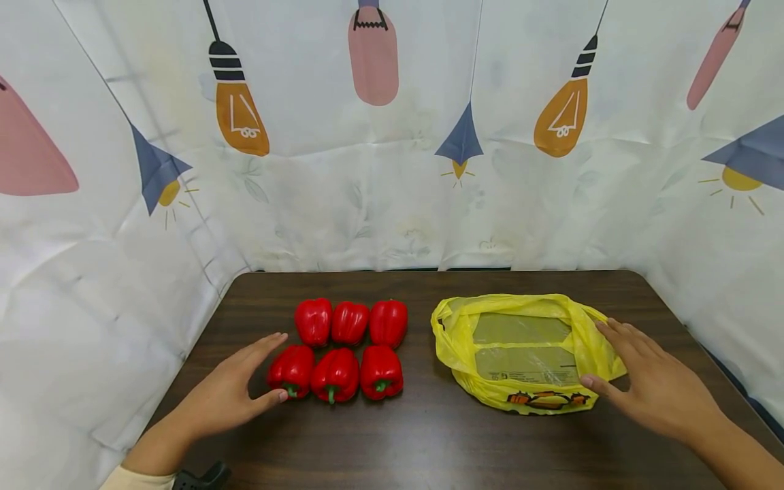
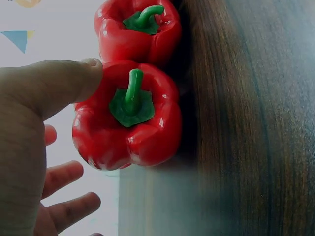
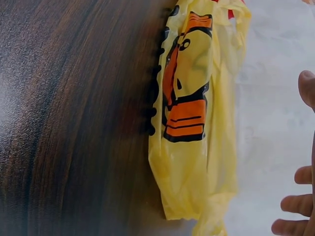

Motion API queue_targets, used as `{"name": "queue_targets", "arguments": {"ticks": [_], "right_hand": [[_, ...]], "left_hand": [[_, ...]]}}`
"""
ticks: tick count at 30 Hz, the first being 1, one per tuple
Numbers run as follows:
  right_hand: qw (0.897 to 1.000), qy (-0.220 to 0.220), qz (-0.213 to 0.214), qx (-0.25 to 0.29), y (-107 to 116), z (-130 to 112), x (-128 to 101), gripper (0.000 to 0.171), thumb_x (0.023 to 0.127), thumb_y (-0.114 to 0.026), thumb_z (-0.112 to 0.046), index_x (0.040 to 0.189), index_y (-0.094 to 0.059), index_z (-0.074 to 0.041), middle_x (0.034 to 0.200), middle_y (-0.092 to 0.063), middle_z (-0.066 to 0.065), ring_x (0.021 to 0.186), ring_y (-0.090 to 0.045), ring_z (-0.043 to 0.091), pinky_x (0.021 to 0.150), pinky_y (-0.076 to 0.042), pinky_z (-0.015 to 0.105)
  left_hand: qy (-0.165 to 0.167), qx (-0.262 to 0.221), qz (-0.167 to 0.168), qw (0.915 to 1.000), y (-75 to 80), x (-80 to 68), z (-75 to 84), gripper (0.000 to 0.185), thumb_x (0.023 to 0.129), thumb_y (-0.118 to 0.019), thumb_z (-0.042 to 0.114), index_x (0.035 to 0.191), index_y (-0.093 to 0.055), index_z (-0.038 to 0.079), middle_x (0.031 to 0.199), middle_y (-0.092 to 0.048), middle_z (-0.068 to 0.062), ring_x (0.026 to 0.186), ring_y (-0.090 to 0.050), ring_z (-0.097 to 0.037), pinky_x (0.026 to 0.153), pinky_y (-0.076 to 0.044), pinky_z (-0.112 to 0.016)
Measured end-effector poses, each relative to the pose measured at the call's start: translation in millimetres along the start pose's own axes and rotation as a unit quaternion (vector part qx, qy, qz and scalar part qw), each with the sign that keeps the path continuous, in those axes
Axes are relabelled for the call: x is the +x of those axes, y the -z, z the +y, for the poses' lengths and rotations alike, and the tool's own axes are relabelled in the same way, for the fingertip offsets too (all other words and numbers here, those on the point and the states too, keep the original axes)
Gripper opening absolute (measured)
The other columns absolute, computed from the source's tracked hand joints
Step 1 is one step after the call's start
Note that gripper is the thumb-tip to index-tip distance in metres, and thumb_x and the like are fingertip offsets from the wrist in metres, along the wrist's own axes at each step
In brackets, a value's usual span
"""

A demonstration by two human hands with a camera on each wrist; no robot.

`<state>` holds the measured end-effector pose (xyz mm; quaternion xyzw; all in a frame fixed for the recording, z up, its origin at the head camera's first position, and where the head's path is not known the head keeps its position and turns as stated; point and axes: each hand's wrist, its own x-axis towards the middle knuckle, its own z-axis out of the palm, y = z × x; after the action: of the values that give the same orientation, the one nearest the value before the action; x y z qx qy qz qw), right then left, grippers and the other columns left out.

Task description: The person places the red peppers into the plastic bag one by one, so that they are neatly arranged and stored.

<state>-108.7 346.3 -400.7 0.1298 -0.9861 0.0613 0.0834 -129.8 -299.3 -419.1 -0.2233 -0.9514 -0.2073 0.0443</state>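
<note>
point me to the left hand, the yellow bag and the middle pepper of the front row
left hand (image 1: 223, 395): head view, near the base of the thumb
yellow bag (image 3: 192, 118): right wrist view, on its printed side
middle pepper (image 1: 335, 371): head view, on its red body

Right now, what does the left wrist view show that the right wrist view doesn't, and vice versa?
Only the left wrist view clearly shows two glossy red bell peppers with green stems, plus the left hand.

Only the right wrist view shows the yellow plastic bag with orange-and-black print, plus the right hand.

Both share the dark brown wood-grain tabletop and white hanging sheet. The right view's red patch is too small to identify.
</note>
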Motion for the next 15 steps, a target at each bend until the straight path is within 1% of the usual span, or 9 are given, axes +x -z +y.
{"name": "queue_targets", "arguments": {"ticks": [5,11,15], "right_hand": [[1.0,-0.015,0.001,0.015,-2,3,-2,0.1,0.09,-0.07,-0.061,0.16,-0.028,-0.003,0.157,-0.035,0.027,0.131,-0.04,0.055,0.092,-0.039,0.074],[0.998,-0.053,-0.022,0.029,-4,8,-2,0.098,0.092,-0.066,-0.064,0.157,-0.031,0.0,0.151,-0.039,0.031,0.129,-0.039,0.058,0.086,-0.04,0.076],[0.996,-0.072,-0.035,0.03,-6,13,-3,0.098,0.093,-0.063,-0.065,0.157,-0.03,0.001,0.147,-0.041,0.034,0.128,-0.039,0.059,0.081,-0.041,0.077]], "left_hand": [[0.005,-0.019,-0.014,0.9997,-1.8,0.3,-3.6,0.084,0.087,-0.081,0.045,0.154,-0.043,0.012,0.152,-0.048,-0.015,0.135,-0.048,-0.042,0.103,-0.042,-0.065],[0.002,-0.032,-0.019,0.9993,-3.3,2.4,-8.4,0.078,0.087,-0.082,0.041,0.149,-0.048,0.007,0.15,-0.051,-0.015,0.135,-0.049,-0.041,0.104,-0.043,-0.063],[-0.002,-0.04,-0.02,0.999,-3.2,2.7,-9.6,0.072,0.088,-0.081,0.042,0.145,-0.052,0.008,0.148,-0.052,-0.016,0.134,-0.05,-0.043,0.103,-0.043,-0.063]]}}
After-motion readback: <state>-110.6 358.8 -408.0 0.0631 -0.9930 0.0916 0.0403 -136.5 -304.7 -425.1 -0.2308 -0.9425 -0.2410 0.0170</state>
